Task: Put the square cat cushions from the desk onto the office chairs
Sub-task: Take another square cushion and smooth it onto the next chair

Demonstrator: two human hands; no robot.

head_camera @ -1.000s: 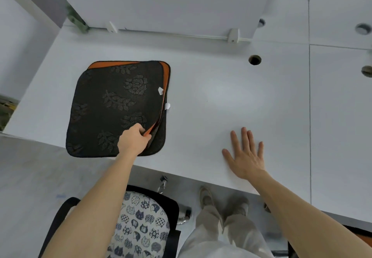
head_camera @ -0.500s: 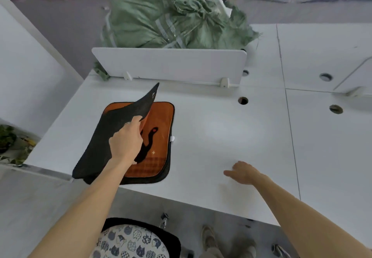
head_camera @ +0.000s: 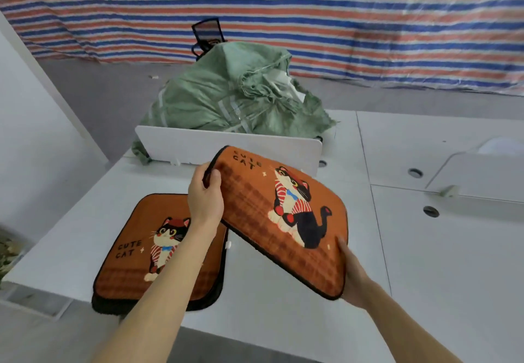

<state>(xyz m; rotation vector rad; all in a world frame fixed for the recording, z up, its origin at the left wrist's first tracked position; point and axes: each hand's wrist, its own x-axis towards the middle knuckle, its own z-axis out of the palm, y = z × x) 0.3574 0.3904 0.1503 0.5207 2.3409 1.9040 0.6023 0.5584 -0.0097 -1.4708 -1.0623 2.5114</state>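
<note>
Holding one lifted cat cushion [head_camera: 286, 218] clear above the desk [head_camera: 425, 249]: left hand [head_camera: 205, 195] pinches its far corner, right hand [head_camera: 351, 274] supports the near corner. Remaining stack [head_camera: 158, 249] sits at the desk's front-left edge. No chair visible; placement outstanding.

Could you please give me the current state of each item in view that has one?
Lifted cat cushion: off the desk, tilted, print up.
Cushion stack: flat on desk, print up.
Left hand: pinching the lifted cushion's far corner.
Right hand: supporting its near corner.
Green sack: crumpled, open.
</note>
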